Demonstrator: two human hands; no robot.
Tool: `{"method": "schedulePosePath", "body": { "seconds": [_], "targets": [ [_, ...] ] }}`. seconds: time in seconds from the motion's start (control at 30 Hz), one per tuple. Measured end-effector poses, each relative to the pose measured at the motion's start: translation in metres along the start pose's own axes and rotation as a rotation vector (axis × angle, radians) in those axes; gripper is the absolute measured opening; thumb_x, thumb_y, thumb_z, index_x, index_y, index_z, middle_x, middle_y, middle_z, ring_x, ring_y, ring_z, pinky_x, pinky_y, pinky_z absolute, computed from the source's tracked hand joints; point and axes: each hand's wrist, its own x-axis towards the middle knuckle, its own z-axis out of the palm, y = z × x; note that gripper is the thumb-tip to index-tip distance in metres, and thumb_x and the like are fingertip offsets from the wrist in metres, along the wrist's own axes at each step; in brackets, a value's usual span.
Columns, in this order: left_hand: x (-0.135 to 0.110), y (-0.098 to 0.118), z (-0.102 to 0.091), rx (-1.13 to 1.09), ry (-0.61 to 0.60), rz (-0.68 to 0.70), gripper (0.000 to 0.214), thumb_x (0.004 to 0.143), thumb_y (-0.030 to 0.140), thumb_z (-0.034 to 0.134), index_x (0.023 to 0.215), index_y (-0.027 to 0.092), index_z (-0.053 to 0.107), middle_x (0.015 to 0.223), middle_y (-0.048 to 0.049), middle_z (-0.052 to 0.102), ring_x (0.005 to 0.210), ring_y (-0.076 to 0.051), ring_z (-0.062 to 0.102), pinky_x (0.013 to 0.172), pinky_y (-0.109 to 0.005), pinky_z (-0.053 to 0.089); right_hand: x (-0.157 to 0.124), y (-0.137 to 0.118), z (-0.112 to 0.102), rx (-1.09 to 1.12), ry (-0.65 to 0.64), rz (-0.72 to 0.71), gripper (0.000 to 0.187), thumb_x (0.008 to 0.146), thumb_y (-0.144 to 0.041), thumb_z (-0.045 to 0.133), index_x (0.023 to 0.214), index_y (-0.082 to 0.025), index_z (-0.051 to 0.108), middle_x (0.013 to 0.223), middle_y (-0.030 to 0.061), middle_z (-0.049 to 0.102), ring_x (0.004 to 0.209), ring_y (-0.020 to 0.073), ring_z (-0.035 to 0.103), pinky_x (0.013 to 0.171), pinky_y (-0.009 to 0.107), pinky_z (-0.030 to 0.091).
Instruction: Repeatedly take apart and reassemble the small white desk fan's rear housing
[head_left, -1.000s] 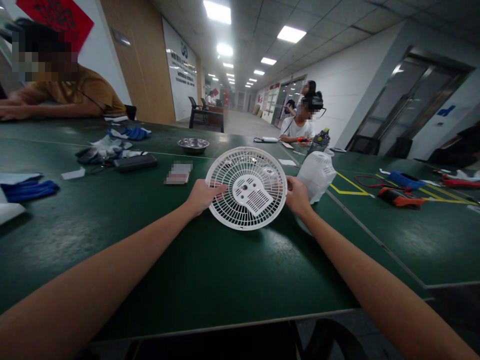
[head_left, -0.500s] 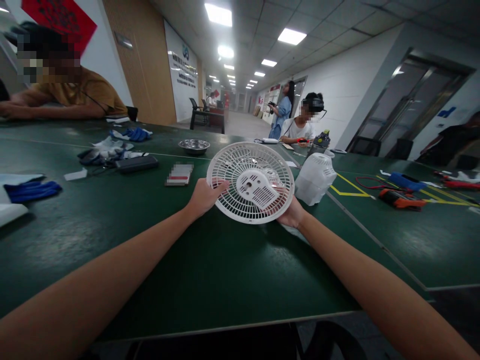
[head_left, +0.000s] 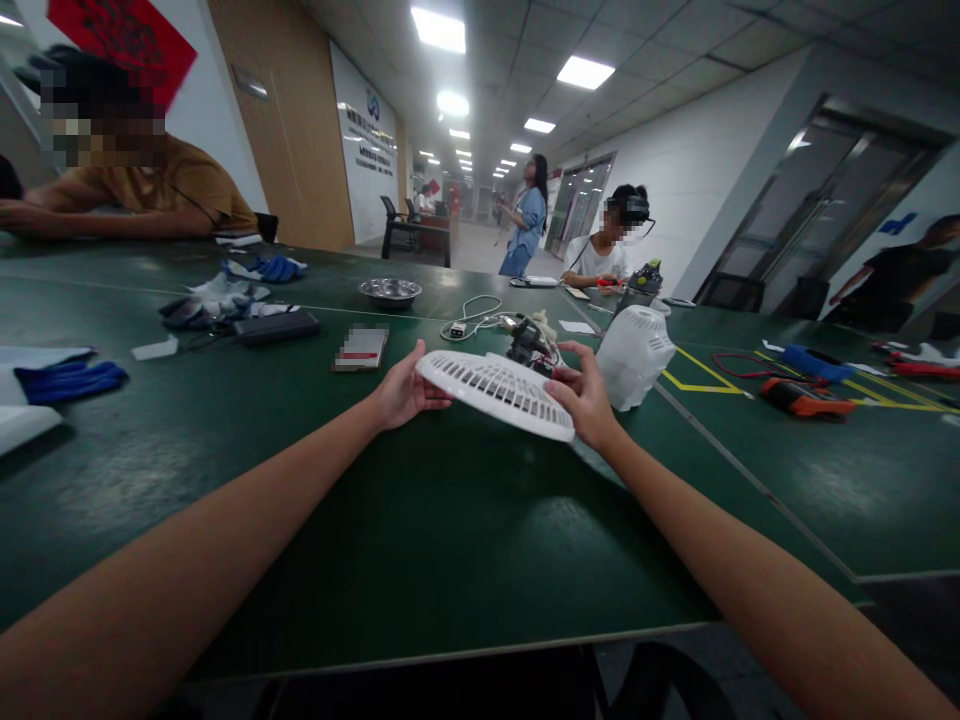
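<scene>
Head view: tilted white slotted grille (head_left: pixel 495 388)

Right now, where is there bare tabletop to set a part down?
Widest: green tabletop between left forearm and right forearm, from white grille to near edge. Others: between left forearm and blue glove; right of the right forearm, before the orange device. Crowded: beyond the grille and right hand, with plug, dark part and white housing.

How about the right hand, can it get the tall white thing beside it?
Probably yes: the tall white thing stands close beside the right hand, with nothing seen between. But that hand holds the round grille, so it might have to let go.
</scene>
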Motion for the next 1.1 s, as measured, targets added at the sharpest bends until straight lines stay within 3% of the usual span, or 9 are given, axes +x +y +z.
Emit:
{"method": "schedulePosePath", "body": {
  "seconds": [0.27,0.4,0.53,0.63,0.77,0.87,0.97,1.03,1.1],
  "targets": [
    [0.001,0.001,-0.002,-0.093,-0.032,-0.169,0.026,0.097,0.030,0.059,0.099,0.010,0.075,0.092,-0.0136,0.079,0.082,-0.023,0.076,0.085,-0.036,0.061,-0.005,0.004,0.001,-0.293,-0.194,-0.122,0.085,0.068,-0.050,0.088,0.137,-0.031,0.043,0.106,0.0049,0.064,0.090,0.0241,0.063,0.087,0.043,0.054],
    [0.005,0.000,-0.001,-0.039,0.020,-0.187,0.018,0.097,0.020,0.059,0.101,0.010,0.073,0.095,-0.0133,0.078,0.078,-0.020,0.075,0.081,-0.034,0.062,-0.003,0.001,-0.006,-0.334,-0.294,-0.185,0.069,0.081,-0.052,0.076,0.139,-0.031,0.046,0.111,0.0064,0.063,0.097,0.0261,0.063,0.089,0.043,0.053],
    [0.004,0.001,0.003,-0.014,0.048,-0.179,0.018,0.098,0.018,0.058,0.097,0.009,0.073,0.093,-0.0134,0.078,0.078,-0.019,0.075,0.079,-0.033,0.063,0.006,0.009,-0.016,-0.458,-0.107,-0.234,0.051,0.092,-0.049,0.060,0.137,-0.027,0.051,0.116,0.0092,0.063,0.110,0.0287,0.060,0.098,0.047,0.049],
    [0.003,0.001,0.004,-0.007,0.059,-0.167,0.018,0.099,0.018,0.058,0.096,0.008,0.073,0.093,-0.0130,0.077,0.077,-0.019,0.075,0.078,-0.033,0.063,0.016,0.025,-0.028,-0.643,0.063,-0.187,0.064,0.084,-0.043,0.070,0.141,-0.023,0.049,0.134,0.0145,0.059,0.121,0.0328,0.057,0.107,0.052,0.044],
    [0.005,0.000,0.003,0.002,0.065,-0.156,0.017,0.098,0.016,0.058,0.097,0.007,0.073,0.091,-0.0127,0.077,0.074,-0.019,0.075,0.076,-0.033,0.064,0.026,0.046,-0.039,-0.749,0.046,-0.126,0.083,0.077,-0.038,0.077,0.151,-0.022,0.040,0.150,0.0156,0.051,0.134,0.0357,0.052,0.115,0.055,0.038],
    [0.007,0.000,0.001,0.004,0.052,-0.152,0.019,0.099,0.014,0.056,0.099,0.006,0.072,0.091,-0.0134,0.077,0.074,-0.019,0.075,0.076,-0.033,0.064,0.029,0.056,-0.039,-0.719,0.036,-0.036,0.092,0.072,-0.037,0.082,0.152,-0.023,0.039,0.143,0.0149,0.058,0.129,0.0362,0.056,0.112,0.055,0.041],
    [0.008,-0.001,0.000,0.006,0.053,-0.149,0.018,0.099,0.014,0.056,0.100,0.006,0.072,0.092,-0.0131,0.077,0.075,-0.020,0.076,0.075,-0.033,0.064,0.032,0.060,-0.036,-0.534,0.098,0.106,0.096,0.061,-0.034,0.089,0.145,-0.026,0.046,0.111,0.0075,0.071,0.102,0.0310,0.066,0.100,0.052,0.049],
    [0.008,-0.002,-0.001,0.009,0.060,-0.155,0.018,0.099,0.014,0.057,0.100,0.006,0.072,0.093,-0.0135,0.077,0.076,-0.020,0.076,0.076,-0.034,0.065,0.034,0.058,-0.034,-0.270,0.218,0.246,0.088,0.060,-0.034,0.089,0.138,-0.028,0.050,0.092,0.0011,0.071,0.086,0.0255,0.066,0.087,0.044,0.054],
    [0.008,-0.001,-0.001,0.014,0.073,-0.154,0.017,0.098,0.014,0.058,0.100,0.005,0.072,0.092,-0.0141,0.077,0.075,-0.020,0.076,0.075,-0.033,0.065,0.035,0.052,-0.033,-0.045,0.305,0.363,0.065,0.072,-0.045,0.078,0.129,-0.027,0.054,0.083,0.0007,0.068,0.077,0.0229,0.065,0.074,0.037,0.054]
  ]
}}
